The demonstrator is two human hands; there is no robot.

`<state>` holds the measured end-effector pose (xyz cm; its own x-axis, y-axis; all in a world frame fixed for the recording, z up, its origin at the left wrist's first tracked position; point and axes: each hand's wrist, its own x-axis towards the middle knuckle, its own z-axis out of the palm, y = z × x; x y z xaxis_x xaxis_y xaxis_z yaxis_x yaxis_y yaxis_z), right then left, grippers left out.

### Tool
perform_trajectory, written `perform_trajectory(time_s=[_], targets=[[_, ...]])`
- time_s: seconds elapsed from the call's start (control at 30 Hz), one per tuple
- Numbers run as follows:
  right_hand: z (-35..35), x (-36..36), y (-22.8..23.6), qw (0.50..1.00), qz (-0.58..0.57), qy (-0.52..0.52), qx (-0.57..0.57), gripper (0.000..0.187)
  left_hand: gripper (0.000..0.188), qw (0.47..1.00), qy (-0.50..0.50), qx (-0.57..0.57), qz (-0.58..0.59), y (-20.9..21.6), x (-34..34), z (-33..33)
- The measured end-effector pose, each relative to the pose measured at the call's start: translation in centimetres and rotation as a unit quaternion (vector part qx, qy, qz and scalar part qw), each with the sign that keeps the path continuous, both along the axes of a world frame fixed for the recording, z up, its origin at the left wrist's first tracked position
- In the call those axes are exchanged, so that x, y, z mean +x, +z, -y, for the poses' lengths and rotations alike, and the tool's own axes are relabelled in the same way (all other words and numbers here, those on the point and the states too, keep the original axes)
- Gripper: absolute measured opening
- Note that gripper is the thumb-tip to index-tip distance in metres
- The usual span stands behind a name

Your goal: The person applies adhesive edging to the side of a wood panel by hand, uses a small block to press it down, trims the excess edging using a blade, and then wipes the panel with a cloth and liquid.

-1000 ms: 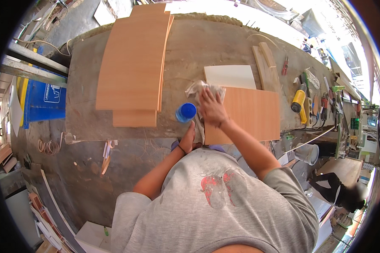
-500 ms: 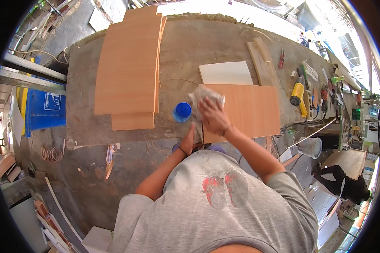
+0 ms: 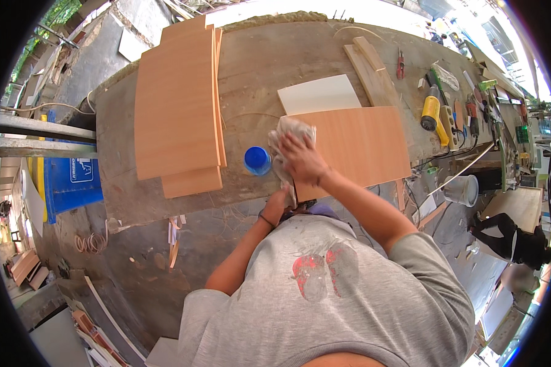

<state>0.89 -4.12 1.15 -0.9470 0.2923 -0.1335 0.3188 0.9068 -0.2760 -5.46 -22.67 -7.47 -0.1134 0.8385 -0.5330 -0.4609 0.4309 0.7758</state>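
Observation:
A wood-grain panel (image 3: 355,147) lies on the workbench, its near edge close to my body. My right hand (image 3: 302,160) presses a crumpled pale rag (image 3: 292,126) against the panel's left edge, fingers bent over the cloth. A tail of the rag hangs down to my left hand (image 3: 275,207), which is closed around its lower end by the panel's near left corner; some of those fingers are hidden. Just left of the rag stands a clear bottle with a blue cap (image 3: 258,160). A white board (image 3: 319,94) lies beyond the panel, partly under it.
Stacked wood-grain panels (image 3: 177,104) cover the bench's left part. Wood strips (image 3: 367,70), red-handled pliers (image 3: 400,65) and a yellow heat gun (image 3: 431,113) lie to the right. A blue bin (image 3: 73,183) stands left, a bucket (image 3: 462,191) right. Another person (image 3: 511,241) is at far right.
My left hand has closed on the rag's lower end. The right hand stays on the rag at the panel's left edge. The whole view has shifted slightly.

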Motion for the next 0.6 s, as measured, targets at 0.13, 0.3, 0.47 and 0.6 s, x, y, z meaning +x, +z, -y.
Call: perform_trajectory(time_s=[0.13, 0.3, 0.47, 0.6], targets=[[4.0, 6.4, 0.4, 0.998, -0.014, 0.043, -0.048, 0.061, 0.029, 0.998, -0.038, 0.026, 0.036, 1.8, -0.9, 0.3], [0.0, 5.1, 0.2, 0.991, -0.080, -0.105, -0.019, 0.058, 0.021, 0.919, -0.003, 0.111, -0.378, 8.7, 0.2, -1.4], [-1.6, 1.1, -1.4, 0.995, -0.029, -0.087, 0.044, 0.047, 0.021, 0.851, -0.049, 0.213, -0.478, 11.3, 0.1, -2.7], [1.6, 6.2, -0.5, 0.998, -0.055, 0.009, 0.023, 0.055, 0.025, 0.812, -0.061, 0.299, -0.498, 11.5, 0.2, -3.2]])
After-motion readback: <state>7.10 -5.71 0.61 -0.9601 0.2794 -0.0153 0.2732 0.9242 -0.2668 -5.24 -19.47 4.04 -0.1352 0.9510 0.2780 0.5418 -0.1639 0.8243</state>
